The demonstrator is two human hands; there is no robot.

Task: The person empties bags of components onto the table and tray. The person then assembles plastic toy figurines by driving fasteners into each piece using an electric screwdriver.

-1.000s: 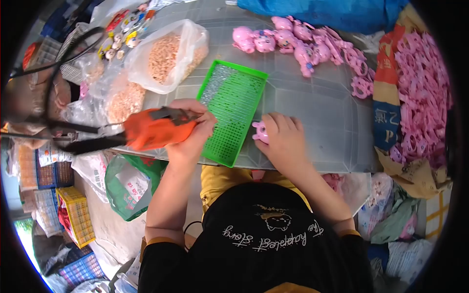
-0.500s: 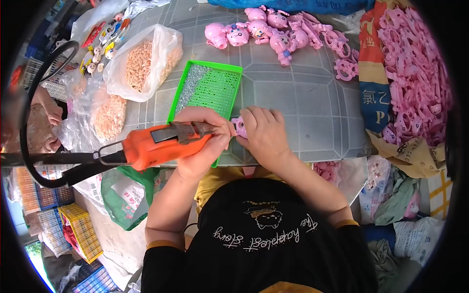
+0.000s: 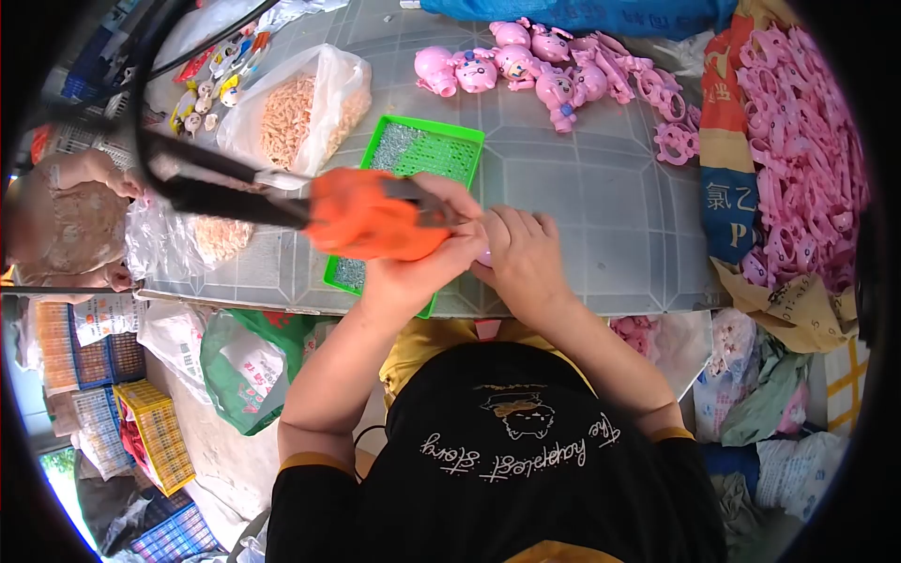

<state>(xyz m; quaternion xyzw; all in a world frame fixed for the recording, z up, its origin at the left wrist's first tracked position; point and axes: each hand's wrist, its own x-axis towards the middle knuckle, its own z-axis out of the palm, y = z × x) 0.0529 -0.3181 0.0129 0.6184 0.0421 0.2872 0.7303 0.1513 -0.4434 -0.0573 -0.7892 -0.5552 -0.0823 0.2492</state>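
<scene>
My left hand (image 3: pixel 427 249) is wrapped round an orange electric screwdriver (image 3: pixel 361 214), blurred by motion, with its black cable end pointing left. Its tip is hidden at my fingers. Against it, my right hand (image 3: pixel 526 249) is closed over a small pink plastic piece (image 3: pixel 484 257), of which only a sliver shows. Under the screwdriver lies a green perforated tray (image 3: pixel 469 137) with small silver metal parts (image 3: pixel 398 145), perhaps screws, along its left side. Past my hands, several pink cartoon-figure toy parts (image 3: pixel 556 89) sit in a cluster at the table's back.
A sack of pink plastic parts (image 3: pixel 798 169) stands at the right. Bags of peach-coloured small pieces (image 3: pixel 286 117) and small figures (image 3: pixel 205 94) lie at the left. Another person (image 3: pixel 80 211) is at the left edge. Crates (image 3: pixel 155 436) and bags (image 3: pixel 246 371) stand below the table (image 3: pixel 619 235).
The screwdriver has swung up and rightward with my left hand, its cable rising too. My right hand has shifted slightly right, and less of the pink piece shows. The view has moved slightly.
</scene>
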